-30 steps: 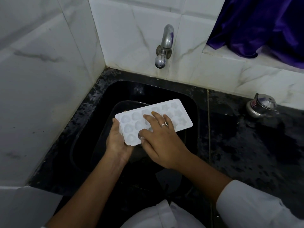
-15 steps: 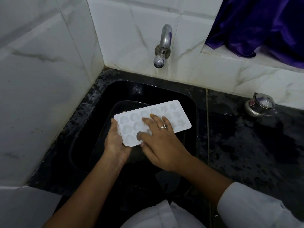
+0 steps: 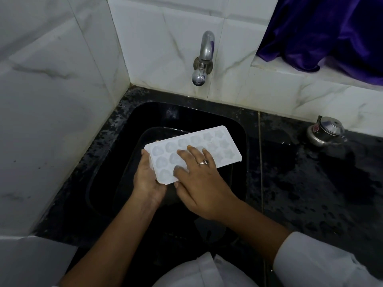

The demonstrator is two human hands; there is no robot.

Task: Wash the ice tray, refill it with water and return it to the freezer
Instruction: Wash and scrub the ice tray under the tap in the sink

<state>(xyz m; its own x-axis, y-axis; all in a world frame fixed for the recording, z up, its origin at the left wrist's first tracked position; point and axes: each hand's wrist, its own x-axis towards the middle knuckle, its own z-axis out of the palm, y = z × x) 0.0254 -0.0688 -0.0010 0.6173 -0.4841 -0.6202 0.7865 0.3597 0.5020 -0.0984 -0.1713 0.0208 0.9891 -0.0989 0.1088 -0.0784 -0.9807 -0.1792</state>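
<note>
Right hand (image 3: 204,180) farther across white tray (image 3: 225,151)

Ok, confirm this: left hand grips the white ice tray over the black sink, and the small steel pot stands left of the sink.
Not quite. The head view shows the small steel pot standing right of the sink, not left. The left hand does grip the white ice tray over the black sink.

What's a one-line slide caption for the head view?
Left hand grips the white ice tray over the black sink; right hand presses its fingers on the moulds; tap not running.
</note>
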